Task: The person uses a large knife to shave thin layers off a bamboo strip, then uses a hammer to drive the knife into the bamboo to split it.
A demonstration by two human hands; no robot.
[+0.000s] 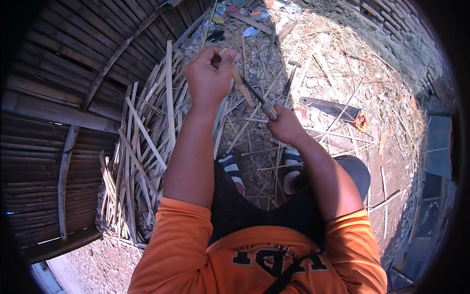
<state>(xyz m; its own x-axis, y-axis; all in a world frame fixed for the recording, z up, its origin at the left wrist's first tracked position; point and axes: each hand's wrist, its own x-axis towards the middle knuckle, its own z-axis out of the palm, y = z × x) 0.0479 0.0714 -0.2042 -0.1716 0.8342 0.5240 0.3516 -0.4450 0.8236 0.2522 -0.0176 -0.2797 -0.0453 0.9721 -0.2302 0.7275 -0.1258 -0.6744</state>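
Observation:
Raised in front of me, my left hand (210,73) is closed on a short bamboo strip (242,90), pinched between thumb and fingers near its upper end. The strip slants down to the right. My right hand (284,125) grips a knife by its pale handle (270,111). The dark, narrow knife blade (252,89) points up and left, lying close against the strip's right side. From this angle I cannot tell whether the edge is cutting into the strip.
Long bamboo strips (142,147) lie piled at my left, beside a slatted bamboo wall (39,98). A hammer (291,78) and an orange-handled handsaw (330,107) lie on the littered ground ahead. My striped footwear (230,166) is below; a brick wall (382,14) stands at far right.

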